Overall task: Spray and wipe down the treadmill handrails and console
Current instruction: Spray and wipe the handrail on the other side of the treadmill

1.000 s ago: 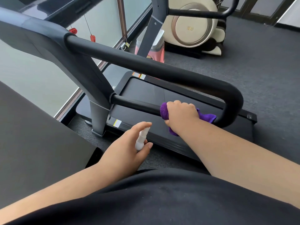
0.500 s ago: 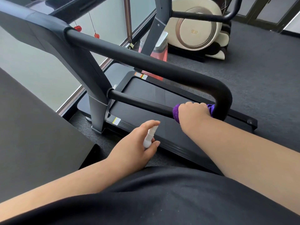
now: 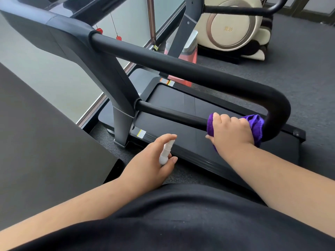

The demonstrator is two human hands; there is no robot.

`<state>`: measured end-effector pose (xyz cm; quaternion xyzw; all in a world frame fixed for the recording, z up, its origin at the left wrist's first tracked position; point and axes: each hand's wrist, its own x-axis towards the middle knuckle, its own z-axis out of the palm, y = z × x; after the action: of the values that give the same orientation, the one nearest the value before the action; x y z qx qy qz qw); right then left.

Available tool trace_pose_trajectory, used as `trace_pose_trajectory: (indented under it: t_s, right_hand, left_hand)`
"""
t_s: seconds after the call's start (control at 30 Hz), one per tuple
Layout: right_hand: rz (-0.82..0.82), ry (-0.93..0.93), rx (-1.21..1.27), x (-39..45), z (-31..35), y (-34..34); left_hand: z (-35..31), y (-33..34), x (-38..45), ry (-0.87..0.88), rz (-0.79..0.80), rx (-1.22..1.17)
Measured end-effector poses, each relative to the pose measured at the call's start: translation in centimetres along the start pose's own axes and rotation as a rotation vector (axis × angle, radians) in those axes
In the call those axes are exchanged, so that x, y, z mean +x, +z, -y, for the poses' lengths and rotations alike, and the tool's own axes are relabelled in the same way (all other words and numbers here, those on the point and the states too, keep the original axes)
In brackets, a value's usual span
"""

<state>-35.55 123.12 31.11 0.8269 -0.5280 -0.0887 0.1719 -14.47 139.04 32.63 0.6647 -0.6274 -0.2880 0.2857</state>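
A black treadmill handrail (image 3: pixel 181 69) runs from the console upright to a curved end on the right, then loops back as a thinner lower bar (image 3: pixel 170 115). My right hand (image 3: pixel 230 133) grips a purple cloth (image 3: pixel 256 126) wrapped around the lower bar, right next to the curved end. My left hand (image 3: pixel 154 165) holds a small white spray bottle (image 3: pixel 165 151) lower down, left of the cloth and off the bar, nozzle pointing up toward the bar. The console's dark housing (image 3: pixel 54 33) sits at the upper left.
The treadmill deck and belt (image 3: pixel 181 104) lie below the bars on dark carpet. A cream exercise machine (image 3: pixel 233 24) and a pink-red container (image 3: pixel 188 53) stand behind. A dark slab (image 3: pixel 45 142) fills the left; glass wall (image 3: pixel 54 73) beyond it.
My right hand slid the purple cloth rightward along the lower bar to its curved end. My left hand with the spray bottle stayed in about the same place.
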Motion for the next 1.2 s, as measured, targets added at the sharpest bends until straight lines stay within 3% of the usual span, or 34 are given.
trace_pose_trajectory:
  t_s: [0.4, 0.9, 1.1, 1.2]
  right_hand:
    - [0.002, 0.113, 0.096, 3.7, 8.3, -0.8]
    - [0.041, 0.079, 0.257, 11.9, 21.7, -4.1]
    - [-0.012, -0.106, 0.259, 12.0, 21.0, -3.8]
    - [0.048, 0.006, 0.229, 10.4, 20.0, -3.9]
  left_hand:
    - [6.0, -7.1, 3.1, 0.036, 0.055, 0.056]
    - [14.2, -14.5, 4.4, 0.106, 0.159, 0.136]
    - [14.9, -14.7, 5.4, 0.124, 0.221, 0.115]
    - [14.4, -14.0, 5.8, 0.166, 0.235, 0.096]
